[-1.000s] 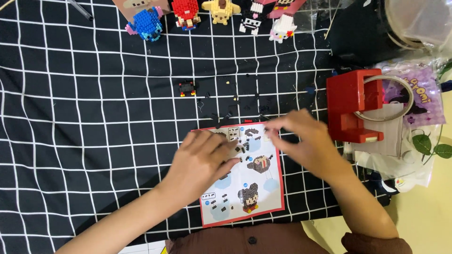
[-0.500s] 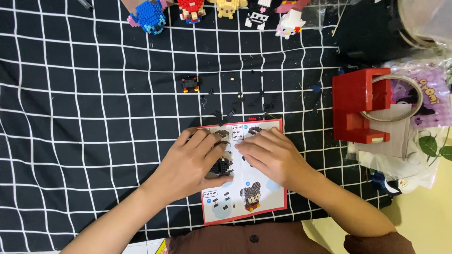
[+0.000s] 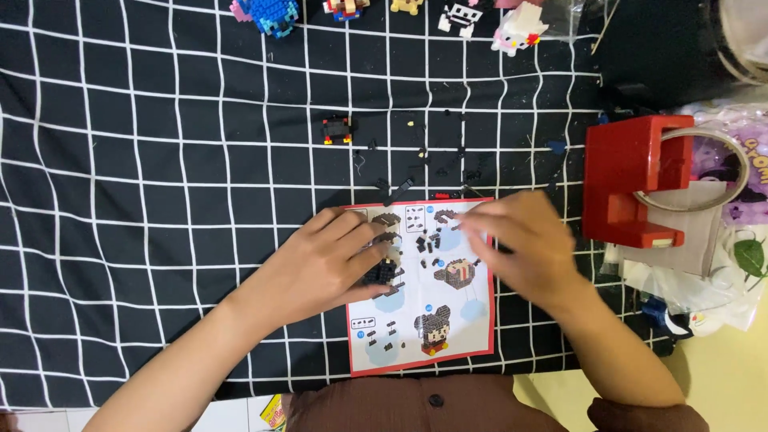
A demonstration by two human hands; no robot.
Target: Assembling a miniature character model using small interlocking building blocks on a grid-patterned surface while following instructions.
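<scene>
A red-bordered instruction sheet [image 3: 460, 320] lies on the black checked cloth [image 3: 160, 200] near the front edge. My left hand [image 3: 320, 268] rests on the sheet's left part and pinches a small black brick build [image 3: 382, 274] between its fingertips. My right hand [image 3: 524, 248] hovers palm down over the sheet's upper right, blurred, with its fingertips near the top edge. Whether it holds a brick is hidden. Several tiny loose black bricks [image 3: 424, 156] are scattered just beyond the sheet.
A small black and red sub-build [image 3: 336, 129] sits beyond the sheet to the left. Finished brick figures, one blue [image 3: 270, 11] and one white [image 3: 516, 34], line the far edge. A red tape dispenser [image 3: 628, 180] and plastic bags [image 3: 704, 280] stand at right.
My right hand has drawn away from my left hand, up and to the right. The left hand keeps hold of the black build on the sheet.
</scene>
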